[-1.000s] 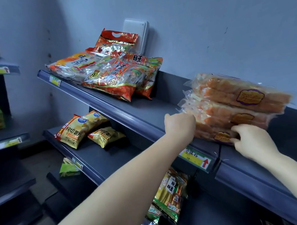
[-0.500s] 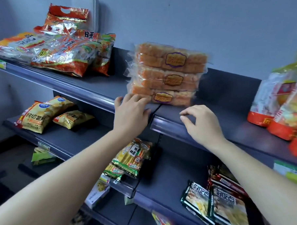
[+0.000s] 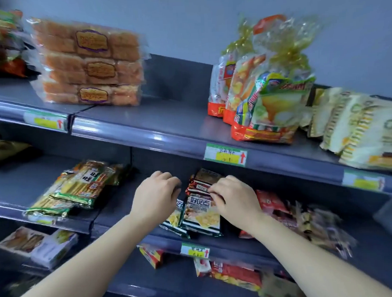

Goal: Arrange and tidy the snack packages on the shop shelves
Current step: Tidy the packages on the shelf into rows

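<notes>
**On the middle shelf, both hands at the dark snack packs**

Down on the middle shelf, seen from the head view, my left hand and right hand sit close together at a cluster of dark snack packs. I count two at the front. The front dark pack lies flat, its long axis running from the shelf lip toward the back, and its lettering looks upside down to me. The second dark pack lies just left of it, partly under it, pointing the same way. Behind them are red-and-dark pack tops, too overlapped to count.

My right fingers are curled and pinch the front dark pack near its far seam. My left hand is knuckles-up over the second dark pack's far end with its fingers bent. Their tips are hidden, so I cannot tell whether they grip anything.

Further left on the same shelf lie stacked breadstick packs, angled toward the lip. Right of my right hand lie red packs, blurred.

On the top shelf I count three orange cake packs stacked flat, long sides along the shelf. Next come three tall bags standing upright in a row, and pale green packets leaning at the far right. Three price labels show on that shelf's edge.
</notes>
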A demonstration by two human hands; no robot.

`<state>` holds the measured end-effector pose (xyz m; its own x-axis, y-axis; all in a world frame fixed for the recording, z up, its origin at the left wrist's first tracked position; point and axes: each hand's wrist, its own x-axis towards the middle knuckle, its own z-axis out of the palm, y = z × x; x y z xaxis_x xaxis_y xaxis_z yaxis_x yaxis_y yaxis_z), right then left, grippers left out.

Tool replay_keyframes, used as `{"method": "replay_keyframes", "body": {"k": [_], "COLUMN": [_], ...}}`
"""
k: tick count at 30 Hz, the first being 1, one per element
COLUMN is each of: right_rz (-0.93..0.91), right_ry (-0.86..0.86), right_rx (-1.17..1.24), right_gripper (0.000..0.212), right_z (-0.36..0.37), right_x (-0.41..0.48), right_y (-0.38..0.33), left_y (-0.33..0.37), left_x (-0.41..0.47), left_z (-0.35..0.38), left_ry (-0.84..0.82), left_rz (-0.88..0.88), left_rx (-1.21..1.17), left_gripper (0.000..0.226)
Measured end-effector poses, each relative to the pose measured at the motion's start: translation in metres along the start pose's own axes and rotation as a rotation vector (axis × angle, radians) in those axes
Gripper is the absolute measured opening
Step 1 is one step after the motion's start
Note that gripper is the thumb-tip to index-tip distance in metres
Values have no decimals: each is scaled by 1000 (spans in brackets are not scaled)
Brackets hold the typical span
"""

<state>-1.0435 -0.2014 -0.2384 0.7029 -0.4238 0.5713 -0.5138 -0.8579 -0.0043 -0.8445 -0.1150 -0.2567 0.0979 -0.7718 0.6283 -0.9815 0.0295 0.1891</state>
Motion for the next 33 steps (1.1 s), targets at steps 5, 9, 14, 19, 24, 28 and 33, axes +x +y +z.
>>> {"method": "replay_keyframes", "body": {"k": [5, 9, 14, 19, 24, 28, 33], "right_rz": [176, 326, 516, 664, 791, 876, 1032], "right_ry": [-173, -214, -314, -371, -411, -435, -517], "right_rx": [-97, -116, -141, -190, -170, -115, -6], "right_gripper": [10, 14, 25, 23, 19, 20, 34], "right_z": [3, 0, -4, -10, -14, -18, -18], "right_x": [-57, -91, -127, -167, -200, -226, -256], "right_y": [47, 75, 109, 142, 184, 229, 292], "left_y": [38, 56, 85, 126, 183, 238, 303], "left_x": [-3, -4, 6, 16, 24, 34, 60], "left_z": [47, 85, 128, 174, 212, 242, 282], "left_ry": [-247, -339, -451, -473, -629, -637, -699], "left_rz": [18, 26, 103, 227, 195, 154, -21], "left_rx": [72, 42, -2, 1, -96, -110, -102], "left_gripper": [10, 9, 6, 21, 17, 41, 65]}}
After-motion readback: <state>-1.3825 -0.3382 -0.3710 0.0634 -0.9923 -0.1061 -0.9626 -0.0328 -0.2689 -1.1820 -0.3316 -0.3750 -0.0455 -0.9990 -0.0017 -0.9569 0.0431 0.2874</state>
